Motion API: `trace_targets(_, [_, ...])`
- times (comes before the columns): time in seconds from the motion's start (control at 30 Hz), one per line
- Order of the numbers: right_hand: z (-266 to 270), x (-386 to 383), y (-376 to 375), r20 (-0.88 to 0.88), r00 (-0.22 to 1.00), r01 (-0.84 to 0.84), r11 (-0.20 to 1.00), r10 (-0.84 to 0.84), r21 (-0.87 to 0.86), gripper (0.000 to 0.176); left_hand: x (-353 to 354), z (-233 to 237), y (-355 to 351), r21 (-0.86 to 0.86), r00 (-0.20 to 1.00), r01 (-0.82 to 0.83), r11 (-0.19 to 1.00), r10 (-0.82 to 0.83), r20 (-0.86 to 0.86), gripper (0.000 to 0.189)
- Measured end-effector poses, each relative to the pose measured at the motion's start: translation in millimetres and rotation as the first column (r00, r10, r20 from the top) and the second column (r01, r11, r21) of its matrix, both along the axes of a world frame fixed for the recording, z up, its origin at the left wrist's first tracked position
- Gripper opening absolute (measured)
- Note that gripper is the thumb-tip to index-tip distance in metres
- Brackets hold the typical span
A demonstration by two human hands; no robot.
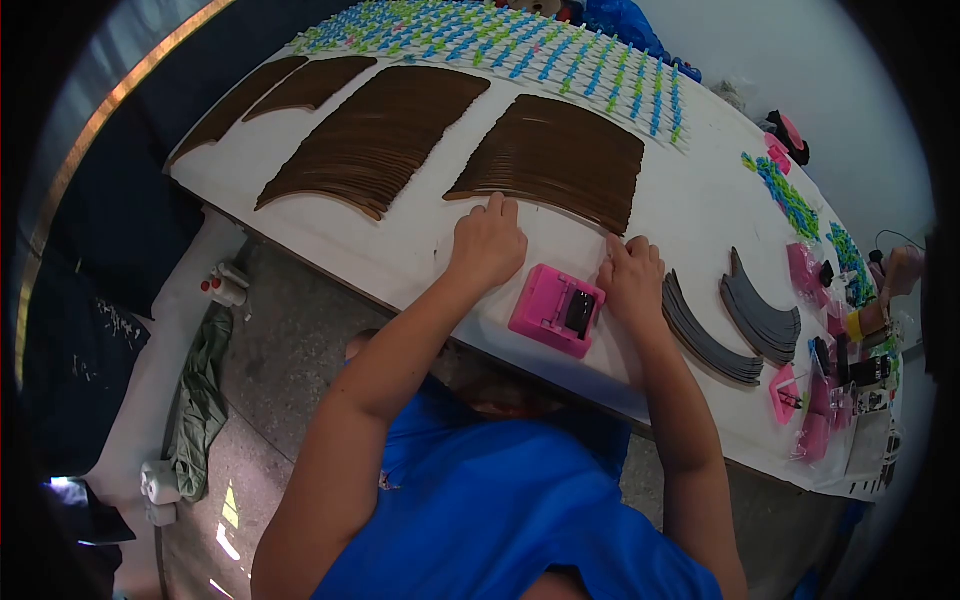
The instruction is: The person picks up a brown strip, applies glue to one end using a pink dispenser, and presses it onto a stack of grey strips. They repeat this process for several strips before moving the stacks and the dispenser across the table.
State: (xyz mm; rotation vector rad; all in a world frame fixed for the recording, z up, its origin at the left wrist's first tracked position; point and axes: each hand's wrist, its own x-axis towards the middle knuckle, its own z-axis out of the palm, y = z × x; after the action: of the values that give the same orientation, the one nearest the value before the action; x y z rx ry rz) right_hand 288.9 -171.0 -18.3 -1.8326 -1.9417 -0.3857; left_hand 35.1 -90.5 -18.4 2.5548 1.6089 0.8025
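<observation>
Brown curved strips (555,160) lie side by side in a wide block on the white table (700,210). At the block's near left edge is my left hand (490,240), its fingers bent and their tips touching the nearest strip. My right hand (632,275) is at the near right corner, with fingertips at the strip's end and the fingers partly curled. Whether either hand grips the strip is too small to tell. Between my hands sits a pink device (558,310) with a black roller.
Another brown block (375,140) and smaller brown stacks (310,85) lie left. Grey curved strips (700,335) lie right, near pink tools (785,395). Rows of blue and green pieces (520,50) line the far side. The table's near edge (380,300) crosses below my forearms.
</observation>
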Motion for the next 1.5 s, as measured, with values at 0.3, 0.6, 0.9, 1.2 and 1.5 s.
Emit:
trace_targets(0.3, [-1.2,1.8,0.0,0.002,1.0,-0.023,0.999,0.023,0.031,0.034,0.5,-0.3,-0.4,0.008,1.0,-0.003,1.0,0.003,0.013,0.029])
trace_targets(0.6, [26.4,13.0,-24.4,-0.127,0.969,-0.186,0.966,0.211,0.181,0.021,-5.9,-0.5,-7.2,0.066,0.993,0.039,0.997,-0.046,0.109,0.025])
trace_targets(0.9, [21.5,66.8,-115.9,-0.174,0.984,0.05,0.99,-0.026,0.131,0.024,-60.6,8.0,-22.0,0.162,0.953,0.146,0.976,-0.183,0.242,0.008])
trace_targets(1.2, [1.8,57.6,-145.9,-0.326,0.887,0.342,0.94,-0.328,-0.013,0.029,-95.1,12.0,-12.2,0.046,0.93,0.205,0.978,-0.209,0.302,0.011])
trace_targets(1.5, [3.9,68.9,-149.8,-0.153,0.904,0.388,0.916,-0.4,-0.103,0.018,-109.1,12.7,-12.1,0.022,0.855,0.296,0.955,-0.275,0.441,0.014])
